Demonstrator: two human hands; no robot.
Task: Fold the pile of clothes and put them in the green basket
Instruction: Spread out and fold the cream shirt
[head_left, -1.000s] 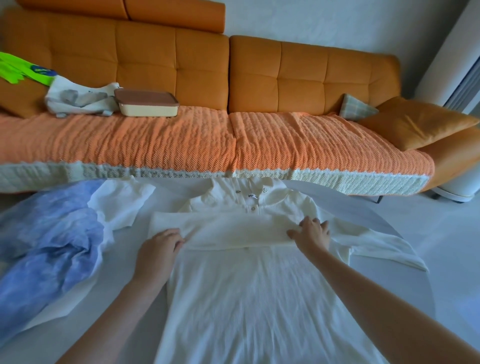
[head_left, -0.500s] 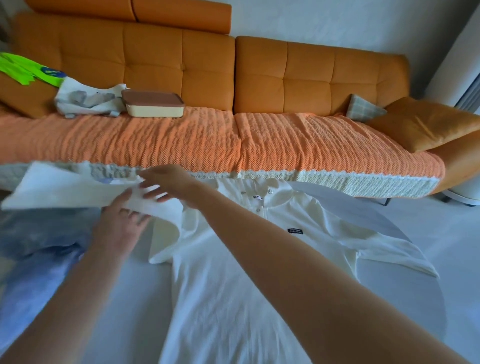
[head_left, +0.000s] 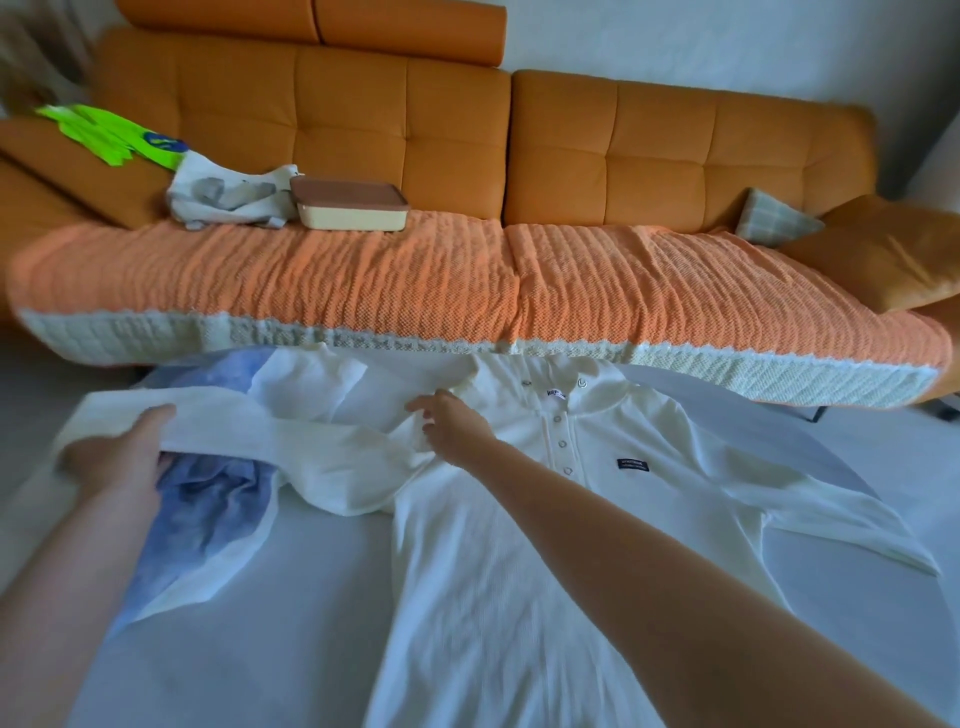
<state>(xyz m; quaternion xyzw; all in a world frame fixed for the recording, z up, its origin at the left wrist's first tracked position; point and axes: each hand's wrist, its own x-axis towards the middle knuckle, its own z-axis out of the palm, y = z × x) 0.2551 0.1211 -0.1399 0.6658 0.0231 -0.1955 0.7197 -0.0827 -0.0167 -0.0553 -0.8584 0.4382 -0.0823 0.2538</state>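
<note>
Left hand grips the white polo shirt by its outstretched sleeve. The shirt lies buttons-up on the tabletop. The right hand rests at its shoulder; I cannot tell whether it pinches the fabric. A blue garment lies under the sleeve.

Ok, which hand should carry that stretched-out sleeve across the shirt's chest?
Left, probably. The left hand grips the sleeve near its cuff, while the right hand sits at the shoulder of the white polo shirt, better placed to pin the fold.
</note>
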